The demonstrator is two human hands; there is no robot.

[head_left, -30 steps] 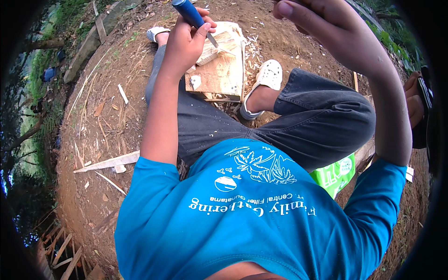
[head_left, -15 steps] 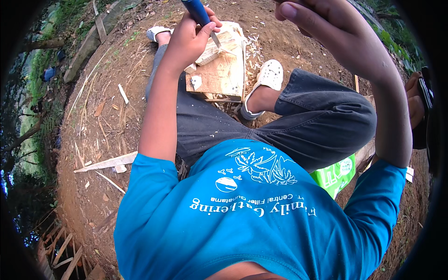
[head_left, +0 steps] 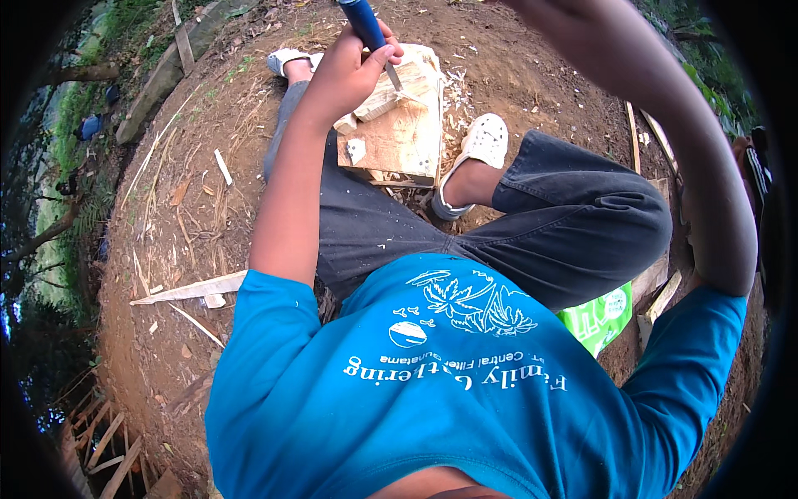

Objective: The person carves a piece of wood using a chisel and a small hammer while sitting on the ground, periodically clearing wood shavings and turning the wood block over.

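My left hand [head_left: 353,75] is closed round the blue handle of a chisel [head_left: 362,23], held upright and leaning. The chisel's narrow metal blade points down, its tip at a pale carved piece of wood [head_left: 381,101]. That piece rests on a thick, light wooden block [head_left: 386,151] on the ground between my feet. My right hand [head_left: 573,7] is raised at the top edge; only its wrist end shows, and the fingers are out of the picture, so whether it holds anything is hidden.
Wood chips are scattered over brown soil [head_left: 237,125] around the block. My white shoes [head_left: 485,141] flank it. A pointed wood strip [head_left: 195,289] lies at left, and a green bag [head_left: 600,320] beside my right thigh. Sticks [head_left: 116,445] are heaped at lower left.
My right hand has risen, taking its fingers past the top edge. My left hand and the chisel stay at the wood, while the whole view has shifted slightly.
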